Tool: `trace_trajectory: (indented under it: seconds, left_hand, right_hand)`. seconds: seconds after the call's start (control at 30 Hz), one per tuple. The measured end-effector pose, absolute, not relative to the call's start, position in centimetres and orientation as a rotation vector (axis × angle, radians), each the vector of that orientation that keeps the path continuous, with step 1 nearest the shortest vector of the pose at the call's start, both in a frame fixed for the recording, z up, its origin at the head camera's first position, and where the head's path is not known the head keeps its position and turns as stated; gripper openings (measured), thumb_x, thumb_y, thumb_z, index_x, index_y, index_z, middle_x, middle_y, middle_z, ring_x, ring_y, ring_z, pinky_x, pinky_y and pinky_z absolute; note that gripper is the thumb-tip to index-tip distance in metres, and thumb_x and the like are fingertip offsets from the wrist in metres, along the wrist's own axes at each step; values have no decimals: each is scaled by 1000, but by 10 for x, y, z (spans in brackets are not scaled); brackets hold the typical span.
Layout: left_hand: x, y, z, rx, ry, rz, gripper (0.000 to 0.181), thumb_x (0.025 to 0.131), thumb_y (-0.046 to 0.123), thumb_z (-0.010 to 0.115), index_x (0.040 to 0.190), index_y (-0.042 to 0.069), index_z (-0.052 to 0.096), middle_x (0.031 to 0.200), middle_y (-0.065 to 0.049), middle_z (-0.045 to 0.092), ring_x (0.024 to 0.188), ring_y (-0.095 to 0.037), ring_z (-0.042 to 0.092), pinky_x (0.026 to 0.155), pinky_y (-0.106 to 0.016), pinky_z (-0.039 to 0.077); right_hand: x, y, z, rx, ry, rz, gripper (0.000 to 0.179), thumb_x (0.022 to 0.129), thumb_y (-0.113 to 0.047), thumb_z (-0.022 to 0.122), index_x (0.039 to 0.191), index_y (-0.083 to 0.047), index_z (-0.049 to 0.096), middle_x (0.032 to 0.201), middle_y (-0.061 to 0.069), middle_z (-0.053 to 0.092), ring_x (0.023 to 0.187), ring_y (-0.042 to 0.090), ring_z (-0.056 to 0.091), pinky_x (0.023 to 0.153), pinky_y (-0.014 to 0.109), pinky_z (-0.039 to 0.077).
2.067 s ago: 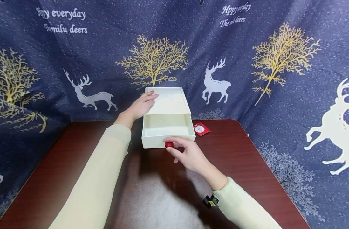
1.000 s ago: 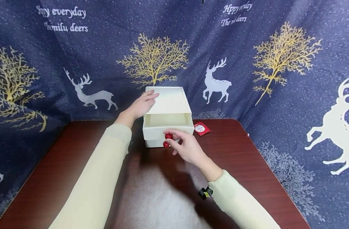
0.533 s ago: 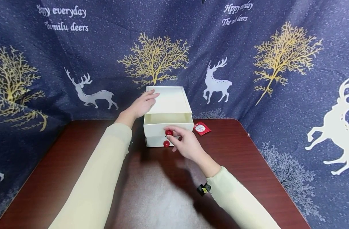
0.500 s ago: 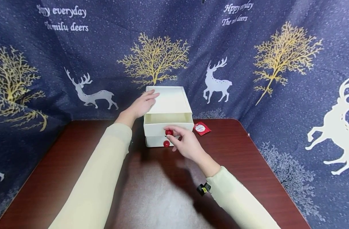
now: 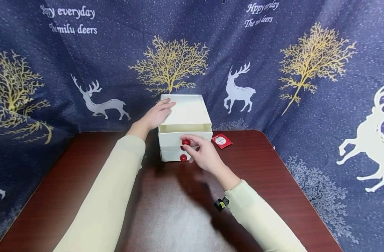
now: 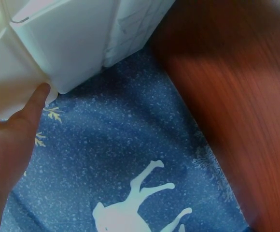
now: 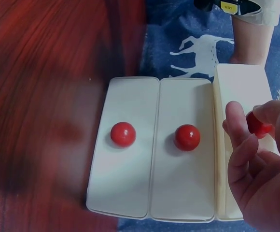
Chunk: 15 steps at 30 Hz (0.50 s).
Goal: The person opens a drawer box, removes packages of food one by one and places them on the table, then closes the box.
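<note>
A white drawer cabinet (image 5: pixel 189 110) with three stacked drawers stands at the back of the table. Its top drawer (image 5: pixel 169 139) is pulled partway out, and the part of its inside that shows holds nothing. My right hand (image 5: pixel 206 155) pinches that drawer's round red knob (image 5: pixel 185 142) between thumb and fingers. The lower two drawers are closed, their red knobs (image 7: pixel 187 137) plain in the right wrist view. My left hand (image 5: pixel 156 114) rests on the left side of the cabinet top with its fingers extended; the left wrist view shows one finger (image 6: pixel 39 99) along the cabinet's edge.
A red packet (image 5: pixel 221 140) with a white round label lies on the table just right of the cabinet. The dark wood table (image 5: pixel 166 210) stretches toward me. Right behind the cabinet hangs a blue cloth (image 5: pixel 110 63) printed with deer and trees.
The top drawer has slid back into the cabinet by a good part, with my right hand moving along on its knob. The lower drawers' knobs have come into view. My left hand stays put.
</note>
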<state>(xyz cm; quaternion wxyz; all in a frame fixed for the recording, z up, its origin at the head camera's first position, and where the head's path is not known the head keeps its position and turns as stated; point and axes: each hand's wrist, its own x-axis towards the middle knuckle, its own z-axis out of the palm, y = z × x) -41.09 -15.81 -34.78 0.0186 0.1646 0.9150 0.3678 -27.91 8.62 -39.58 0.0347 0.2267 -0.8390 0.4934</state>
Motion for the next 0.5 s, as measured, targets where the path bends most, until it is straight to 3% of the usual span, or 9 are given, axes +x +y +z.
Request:
trace_trajectory:
  seconds: [0.13, 0.27, 0.5]
  left_hand:
    - [-410, -159, -348, 513, 2841, 1144, 57, 117, 39, 34, 171, 23, 43, 187, 0, 16, 174, -33, 4, 140, -61, 9]
    - [-411, -159, -349, 513, 2838, 1145, 57, 117, 40, 34, 171, 24, 43, 187, 1, 16, 174, -32, 3, 140, -62, 8]
    - [-410, -159, -348, 501, 2822, 1165, 56, 118, 40, 35, 171, 25, 43, 187, 3, 16, 174, -32, 2, 140, -62, 7]
  right_hand:
    - [-283, 85, -397, 692, -2570, 1512, 35, 107, -12, 71, 142, -16, 74, 106, 14, 75, 60, 25, 73, 63, 43, 66]
    - [-285, 84, -397, 683, -2564, 1511, 36, 107, -11, 71, 142, -16, 74, 103, 15, 75, 57, 17, 70, 61, 38, 65]
    - [-288, 83, -397, 680, -2561, 1522, 36, 107, -11, 71, 142, -15, 73, 105, 23, 77, 56, 13, 68, 62, 43, 66]
